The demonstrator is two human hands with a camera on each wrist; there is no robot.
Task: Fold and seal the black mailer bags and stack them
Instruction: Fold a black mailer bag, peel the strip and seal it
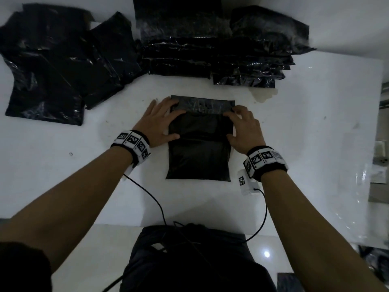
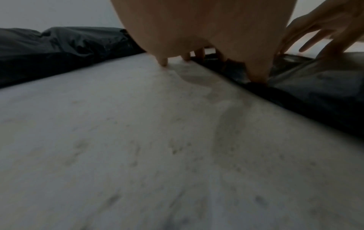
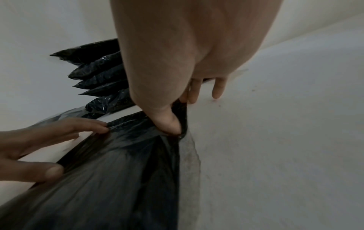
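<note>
A flat black plastic mailer bag [image 1: 200, 144] lies at the centre of the white desk [image 1: 315, 133], its grey flap [image 1: 203, 104] at the upper edge. The left hand [image 1: 161, 123] rests on the bag's left edge with fingers spread and straight, fingertips at the flap's left corner. The right hand [image 1: 245, 126] pinches the flap's right corner between thumb and curled fingers; the right wrist view shows the thumb [image 3: 169, 124] pressed into the fold.

In the upper left of the head view sprawls a loose heap of crumpled black bags [image 1: 61, 66]. At upper centre and right stand two stepped stacks of folded black mailers [image 1: 214, 51], just above the flap and apart from it. A faint stain [image 1: 264, 95] marks the desk beside the flap's right corner. Bare desk spreads to the right of the bag and below it, where black cables [image 1: 151, 199] trail from the marker wristbands [image 1: 131, 145].
</note>
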